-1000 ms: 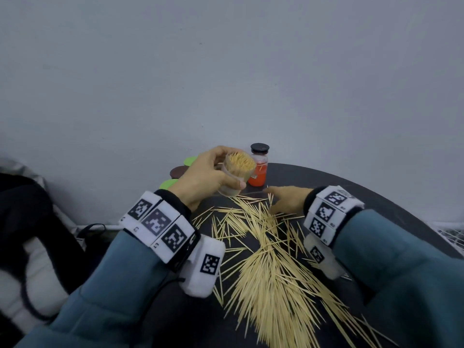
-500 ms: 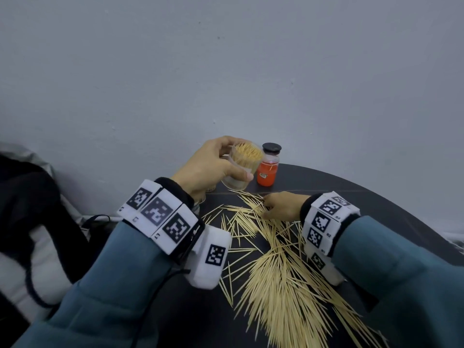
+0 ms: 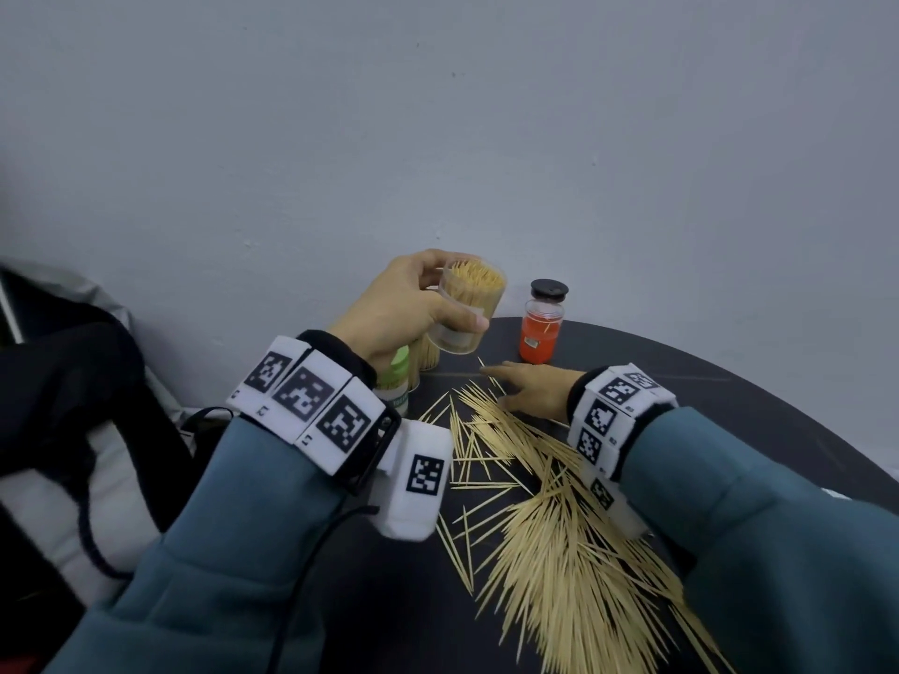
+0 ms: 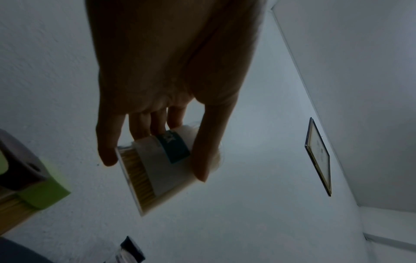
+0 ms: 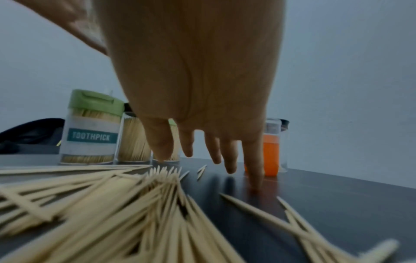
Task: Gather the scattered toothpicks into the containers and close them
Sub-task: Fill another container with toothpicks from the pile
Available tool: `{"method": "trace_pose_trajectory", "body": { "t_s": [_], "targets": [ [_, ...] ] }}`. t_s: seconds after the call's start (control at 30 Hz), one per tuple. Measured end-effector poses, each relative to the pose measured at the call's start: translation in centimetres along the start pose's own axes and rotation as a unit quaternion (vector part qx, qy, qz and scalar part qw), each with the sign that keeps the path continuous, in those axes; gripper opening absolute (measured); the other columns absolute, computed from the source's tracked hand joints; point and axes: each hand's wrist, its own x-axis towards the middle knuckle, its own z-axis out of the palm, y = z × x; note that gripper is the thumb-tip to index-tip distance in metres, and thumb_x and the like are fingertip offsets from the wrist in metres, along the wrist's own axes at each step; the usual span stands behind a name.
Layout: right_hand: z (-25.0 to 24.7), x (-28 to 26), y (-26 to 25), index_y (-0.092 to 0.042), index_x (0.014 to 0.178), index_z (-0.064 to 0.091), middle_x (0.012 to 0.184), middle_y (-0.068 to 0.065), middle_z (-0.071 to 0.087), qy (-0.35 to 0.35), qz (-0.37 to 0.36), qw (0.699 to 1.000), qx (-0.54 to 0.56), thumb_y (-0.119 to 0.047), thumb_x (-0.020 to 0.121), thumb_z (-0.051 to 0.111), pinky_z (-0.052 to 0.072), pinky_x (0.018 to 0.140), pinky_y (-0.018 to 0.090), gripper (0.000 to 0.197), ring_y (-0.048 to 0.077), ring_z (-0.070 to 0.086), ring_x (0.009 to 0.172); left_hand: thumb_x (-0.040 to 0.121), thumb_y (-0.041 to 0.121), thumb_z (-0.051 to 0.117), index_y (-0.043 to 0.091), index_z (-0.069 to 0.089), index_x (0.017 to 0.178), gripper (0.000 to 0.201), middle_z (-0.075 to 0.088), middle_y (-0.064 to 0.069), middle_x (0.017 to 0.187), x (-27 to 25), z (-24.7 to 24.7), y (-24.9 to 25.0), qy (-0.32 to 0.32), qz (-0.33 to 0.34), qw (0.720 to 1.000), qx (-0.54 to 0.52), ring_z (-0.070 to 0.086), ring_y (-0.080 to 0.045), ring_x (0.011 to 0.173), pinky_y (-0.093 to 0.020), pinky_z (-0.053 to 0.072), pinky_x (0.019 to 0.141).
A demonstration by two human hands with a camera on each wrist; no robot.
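My left hand [image 3: 408,304] grips a clear open container [image 3: 467,308] packed with toothpicks and holds it in the air, tilted, above the table's far left; the left wrist view shows the container [image 4: 162,163] between fingers and thumb. My right hand [image 3: 530,389] lies with fingers straight and spread on the dark table [image 3: 729,406], fingertips [image 5: 255,179] down at the far end of the scattered toothpicks [image 3: 559,552]. Those toothpicks [image 5: 112,213] fan out from under that hand toward me. It holds nothing that I can see.
A green-lidded container labelled TOOTHPICK [image 5: 92,128] and two more filled clear containers [image 5: 133,140] stand at the far left edge. An orange jar [image 3: 540,328] with a black lid stands behind my right hand. A wall rises close behind; dark bags [image 3: 73,381] lie left.
My left hand has lifted the filled container a little higher. My right hand has uncurled and spread its fingers flat on the table near the toothpicks' far end.
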Motion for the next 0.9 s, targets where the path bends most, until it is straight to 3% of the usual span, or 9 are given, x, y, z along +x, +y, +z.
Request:
{"method": "trace_pose_trajectory", "body": {
  "t_s": [0.07,0.13,0.3,0.4,0.6,0.77,0.9],
  "targets": [
    [0.1,0.8,-0.6,-0.023,0.15,0.011,0.156,0.013,0.013,-0.022,-0.007,1.0,-0.005,-0.025,0.1,0.038,0.015,0.114,0.033,0.057,0.025,0.014,0.144,0.069,-0.006,0.075,0.014,0.058,0.118,0.056,0.063,-0.004,0.109,0.1,-0.4,0.2,0.004,0.001,1.0,0.0,0.061,-0.017,0.097,-0.026,0.051,0.078],
    [0.3,1.4,-1.2,-0.026,0.149,0.01,0.157,0.012,0.01,-0.037,-0.014,0.999,-0.01,-0.029,0.1,0.037,0.015,0.114,0.034,0.056,0.027,0.015,0.144,0.071,-0.006,0.074,0.015,0.057,0.119,0.055,0.063,-0.001,0.106,0.0,-0.8,0.3,0.01,-0.001,1.0,-0.006,0.061,-0.014,0.091,-0.022,0.048,0.069],
    [0.8,2.1,-2.3,-0.036,0.147,0.014,0.148,0.017,0.026,-0.031,-0.057,0.998,-0.021,-0.031,0.099,0.04,0.026,0.11,0.038,0.056,0.031,0.029,0.136,0.071,-0.008,0.073,0.013,0.057,0.119,0.055,0.063,0.0,0.099,-0.1,-1.1,0.4,0.016,-0.014,1.0,-0.003,0.062,-0.014,0.087,-0.024,0.049,0.067],
    [1.3,2.4,-3.1,-0.038,0.145,0.021,0.146,0.016,0.027,-0.034,-0.081,0.995,-0.045,-0.033,0.098,0.039,0.027,0.111,0.042,0.051,0.031,0.03,0.134,0.071,-0.009,0.072,0.015,0.057,0.116,0.053,0.063,0.0,0.095,-0.2,-1.4,0.4,0.018,-0.016,1.0,-0.001,0.062,-0.012,0.083,-0.022,0.05,0.064],
    [1.4,1.6,-4.1,-0.026,0.143,0.035,0.148,0.013,0.03,-0.021,-0.123,0.99,-0.067,-0.029,0.098,0.041,0.025,0.111,0.036,0.046,0.027,0.03,0.136,0.071,-0.011,0.072,0.015,0.058,0.114,0.052,0.063,-0.001,0.095,-0.9,-2.0,0.3,0.019,-0.015,1.0,0.008,0.062,-0.012,0.083,-0.023,0.053,0.073],
    [1.8,-1.0,-3.6,-0.016,0.142,0.039,0.15,0.005,0.029,-0.011,-0.149,0.986,-0.072,-0.017,0.099,0.038,0.024,0.107,0.025,0.043,0.019,0.034,0.135,0.071,-0.012,0.071,0.014,0.058,0.113,0.051,0.064,-0.001,0.096,-1.6,-2.5,0.4,0.02,-0.013,1.0,0.008,0.062,-0.009,0.079,-0.016,0.054,0.064],
    [2.2,-3.2,-2.3,-0.013,0.139,0.044,0.151,-0.001,0.03,-0.005,-0.159,0.985,-0.063,-0.014,0.1,0.036,0.025,0.102,0.017,0.04,0.014,0.035,0.134,0.07,-0.012,0.072,0.012,0.057,0.119,0.056,0.063,-0.004,0.101,-2.2,-2.8,0.5,0.025,-0.015,0.999,0.014,0.063,-0.012,0.085,-0.018,0.055,0.067]
  ]
}}
